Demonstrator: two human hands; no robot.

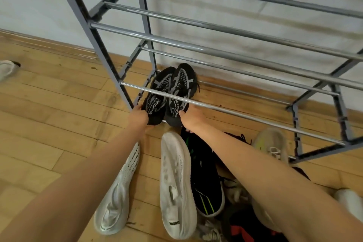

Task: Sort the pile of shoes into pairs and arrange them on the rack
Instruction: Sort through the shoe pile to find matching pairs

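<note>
Hands (138, 117) (193, 117) on mesh black shoes (170, 94)

Both arms outstretched, left grip (138, 117) and right grip (193, 118) closed.

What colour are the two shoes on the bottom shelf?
Black with grey straps, seen in the head view.

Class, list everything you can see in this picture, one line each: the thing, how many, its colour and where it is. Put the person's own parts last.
Shoe rack: one, grey metal, against the white wall.
Black shoes: one pair, black with grey trim, side by side at the left end of the rack's lowest tier.
White shoes: two, white, on the floor between the arms.
Black shoe with green stripes: one, in the floor pile.
Beige shoe: one, by the rack's right foot.
Pale shoe: one, far left edge.
Floor: wooden, light brown.
Left hand: on the left black shoe's heel.
Right hand: on the right black shoe's heel.
</note>
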